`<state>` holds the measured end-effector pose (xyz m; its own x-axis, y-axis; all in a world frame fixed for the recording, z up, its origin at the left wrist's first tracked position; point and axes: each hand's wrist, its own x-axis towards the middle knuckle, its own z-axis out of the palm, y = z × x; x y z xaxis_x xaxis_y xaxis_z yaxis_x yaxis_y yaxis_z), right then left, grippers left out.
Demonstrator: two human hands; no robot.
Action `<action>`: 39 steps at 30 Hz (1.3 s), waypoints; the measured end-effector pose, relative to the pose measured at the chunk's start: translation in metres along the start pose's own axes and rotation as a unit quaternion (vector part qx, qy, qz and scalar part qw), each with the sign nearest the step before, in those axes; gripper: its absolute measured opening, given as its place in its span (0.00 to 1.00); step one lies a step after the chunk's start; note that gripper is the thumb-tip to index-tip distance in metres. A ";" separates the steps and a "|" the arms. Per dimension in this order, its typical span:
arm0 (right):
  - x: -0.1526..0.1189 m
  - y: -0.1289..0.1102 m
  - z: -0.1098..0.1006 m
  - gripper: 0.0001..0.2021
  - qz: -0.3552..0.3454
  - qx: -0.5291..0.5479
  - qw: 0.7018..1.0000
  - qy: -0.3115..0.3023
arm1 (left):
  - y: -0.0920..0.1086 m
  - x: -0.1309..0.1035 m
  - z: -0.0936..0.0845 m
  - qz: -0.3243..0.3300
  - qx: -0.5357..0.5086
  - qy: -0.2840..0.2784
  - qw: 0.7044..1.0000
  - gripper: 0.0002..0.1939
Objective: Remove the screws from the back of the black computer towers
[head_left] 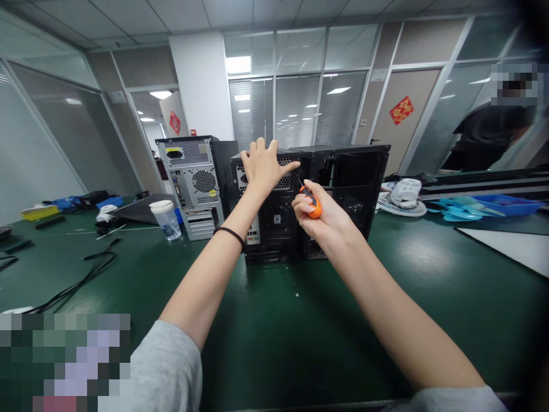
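A black computer case [274, 240] stands upright on the green table, its back facing me. My left hand [262, 167] rests against its upper back and top edge with the fingers spread, and it holds nothing. In my right hand [323, 216] is a screwdriver [315, 206] with an orange and black handle, gripped in wrapped fingers. Its shaft points up at the case's right rear edge; whether the tip touches a screw is too small to tell. Directly right of the case is an open black chassis part [358, 171], partly behind my right hand.
Left of the case stands another computer tower [201, 183], with a plastic cup [166, 220] beside it. Black cables [92, 269] lie on the green table [274, 343]. A white fan part [405, 194], light-blue blades [465, 209] and a blue tray [508, 205] sit right. A person [489, 134] is far right.
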<state>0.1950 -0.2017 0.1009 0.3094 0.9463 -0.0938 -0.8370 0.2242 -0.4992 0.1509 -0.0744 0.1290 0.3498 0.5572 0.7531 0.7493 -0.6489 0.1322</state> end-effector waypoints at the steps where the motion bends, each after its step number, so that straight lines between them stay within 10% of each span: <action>1: 0.000 0.000 0.000 0.13 0.003 -0.004 1.000 0.001 | 0.000 0.000 0.000 -0.001 0.002 0.002 1.000 0.35; 39: -0.008 -0.008 0.003 0.13 0.054 0.005 0.999 0.000 | 0.001 -0.001 -0.002 0.002 0.007 -0.004 1.000 0.35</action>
<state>0.1976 -0.2099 0.1081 0.2176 0.9650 -0.1461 -0.8698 0.1239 -0.4776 0.1500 -0.0769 0.1300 0.3581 0.5588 0.7480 0.7555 -0.6441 0.1196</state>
